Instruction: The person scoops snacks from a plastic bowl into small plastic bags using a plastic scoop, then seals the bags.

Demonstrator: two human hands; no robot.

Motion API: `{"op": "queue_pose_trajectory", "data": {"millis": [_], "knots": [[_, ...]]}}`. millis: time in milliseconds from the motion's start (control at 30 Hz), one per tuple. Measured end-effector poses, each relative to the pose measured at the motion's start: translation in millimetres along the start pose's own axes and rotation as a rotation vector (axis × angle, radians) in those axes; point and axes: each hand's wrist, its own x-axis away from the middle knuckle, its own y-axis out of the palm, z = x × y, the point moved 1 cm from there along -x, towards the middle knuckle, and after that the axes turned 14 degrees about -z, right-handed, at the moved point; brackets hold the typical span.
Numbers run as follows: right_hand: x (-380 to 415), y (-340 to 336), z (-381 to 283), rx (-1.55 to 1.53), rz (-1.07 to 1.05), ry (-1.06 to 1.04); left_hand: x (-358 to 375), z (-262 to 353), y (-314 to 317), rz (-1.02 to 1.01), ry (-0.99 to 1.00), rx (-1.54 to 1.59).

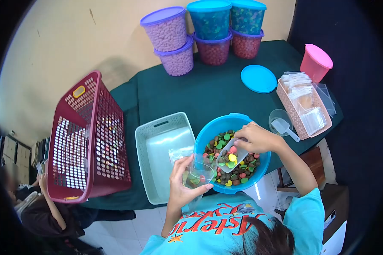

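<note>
A blue basin holds a mix of brown, green, yellow and pink pieces. My right hand grips a clear scoop with several pieces in it, over the basin. At the basin's left side, my left hand is wrapped round a clear plastic cup that has a few coloured pieces inside. Left of the basin, a pale green tray holds a clear packet near its right edge, partly behind my left hand.
A maroon basket stands at left, with another person beyond it. Lidded tubs are stacked at the back. A blue lid, a pink container, a bag-filled basket and a cup with a white scoop lie right.
</note>
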Motion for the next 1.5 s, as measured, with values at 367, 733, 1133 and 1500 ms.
{"op": "queue_pose_trajectory", "data": {"millis": [367,733,1133,1500], "knots": [[14,-41,-86,0.673,0.132,0.167,-28,16,3,-0.166,-0.026,-0.087],[30,-54,-72,0.628,0.324,0.187,-22,13,1,-0.078,-0.047,-0.088],[31,-3,-37,-0.049,0.082,-0.177,-11,27,13,0.166,-0.120,-0.128],[6,21,-53,-0.419,0.217,-0.405,6,34,29,0.414,-0.038,0.065]]}}
